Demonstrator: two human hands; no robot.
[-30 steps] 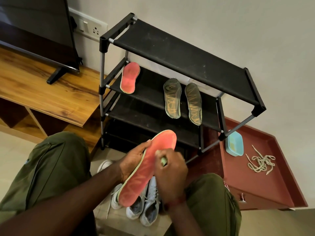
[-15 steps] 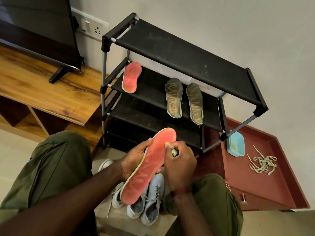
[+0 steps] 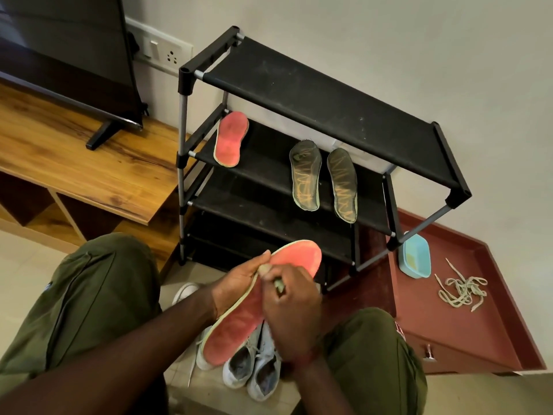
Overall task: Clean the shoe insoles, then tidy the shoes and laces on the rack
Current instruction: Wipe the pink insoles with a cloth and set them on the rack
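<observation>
My left hand (image 3: 239, 283) holds a pink insole (image 3: 242, 322) by its left edge, tilted above my lap. My right hand (image 3: 291, 307) grips a small pale green brush (image 3: 279, 284) and presses it on the insole's upper middle. A second pink insole (image 3: 230, 139) lies on the left of the black rack's second shelf (image 3: 269, 169). Two dark insoles (image 3: 305, 175) (image 3: 342, 184) lie side by side to its right. Pale blue shoes (image 3: 254, 366) sit on the floor between my knees. Loose pale laces (image 3: 462, 290) lie on the red tray (image 3: 443, 319) at right.
A light blue tub (image 3: 414, 259) stands on the red tray beside the rack's right leg. A wooden TV unit (image 3: 74, 163) with a television (image 3: 65, 52) is at left. A wall socket (image 3: 163, 49) sits behind the rack. My knees in green trousers flank the shoes.
My right hand with the brush slid from the insole's upper right edge down and left across its surface. The left hand keeps its hold on the insole.
</observation>
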